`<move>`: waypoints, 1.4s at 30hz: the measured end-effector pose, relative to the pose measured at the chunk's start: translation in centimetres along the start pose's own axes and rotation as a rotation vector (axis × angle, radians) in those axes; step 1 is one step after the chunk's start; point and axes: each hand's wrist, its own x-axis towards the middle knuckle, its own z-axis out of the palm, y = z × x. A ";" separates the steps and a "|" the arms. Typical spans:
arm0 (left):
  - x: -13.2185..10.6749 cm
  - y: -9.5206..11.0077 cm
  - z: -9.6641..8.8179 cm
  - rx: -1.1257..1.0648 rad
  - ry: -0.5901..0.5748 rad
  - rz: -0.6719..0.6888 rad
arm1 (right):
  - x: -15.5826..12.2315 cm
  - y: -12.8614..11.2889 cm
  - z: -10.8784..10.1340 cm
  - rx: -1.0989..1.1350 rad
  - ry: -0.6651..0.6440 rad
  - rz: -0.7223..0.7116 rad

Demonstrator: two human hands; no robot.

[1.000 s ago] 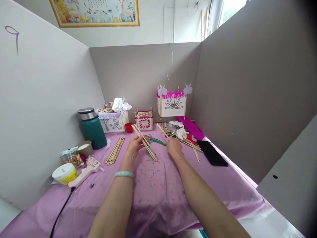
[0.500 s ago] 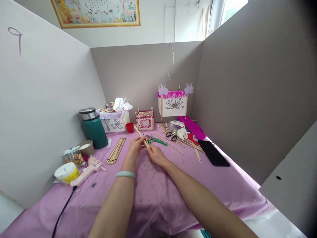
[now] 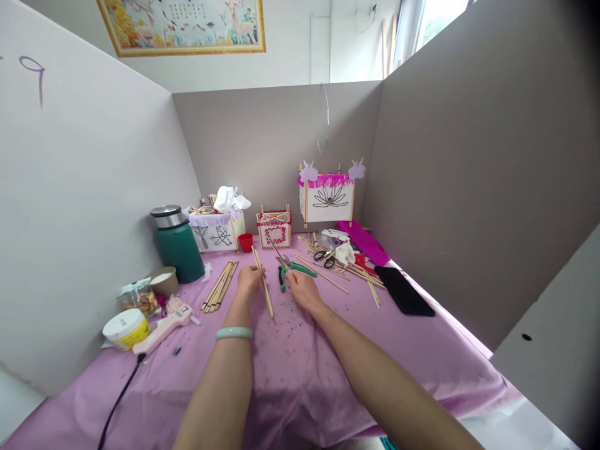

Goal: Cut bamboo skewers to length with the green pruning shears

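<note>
My left hand (image 3: 250,279) is closed around pale wooden sticks (image 3: 266,294), which slant over the cloth in front of me; how many it holds is hard to tell. In my right hand (image 3: 302,289) is a thin, darker stick (image 3: 277,251), pinched near its lower end and pointing up and away. Behind that hand, green-handled cutting pliers (image 3: 304,269) lie spread on the purple cloth (image 3: 300,350). Left of my left hand rests a bundle of wooden sticks (image 3: 220,286) with dark ends.
At left are a green flask (image 3: 180,253), a pink glue gun (image 3: 164,328) and a yellow-white tub (image 3: 125,329). Decorated boxes (image 3: 276,234) and a red cup (image 3: 245,242) stand behind. Scissors (image 3: 325,256), loose sticks (image 3: 354,269) and a black phone-like slab (image 3: 404,290) are at right.
My hands have moved apart. The sticks held together before are now separated: pale ones in the left hand, lowered toward the cloth, and the darker one in the right.
</note>
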 end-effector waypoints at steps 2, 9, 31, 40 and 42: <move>0.2 -0.4 -0.3 0.143 0.059 -0.019 | 0.2 0.3 0.2 0.077 0.015 0.012; -0.8 0.4 0.4 0.480 0.258 0.078 | 0.1 -0.3 0.1 0.694 -0.173 0.104; -1.2 0.7 0.6 0.642 0.166 0.339 | 2.1 1.7 -4.9 1.394 0.159 0.445; -1.1 1.6 0.9 -0.267 -0.077 0.057 | 2.9 2.7 -5.2 1.386 0.327 0.528; -1.0 1.6 0.8 -0.379 -0.065 0.039 | 3.0 2.7 -5.1 1.384 0.317 0.509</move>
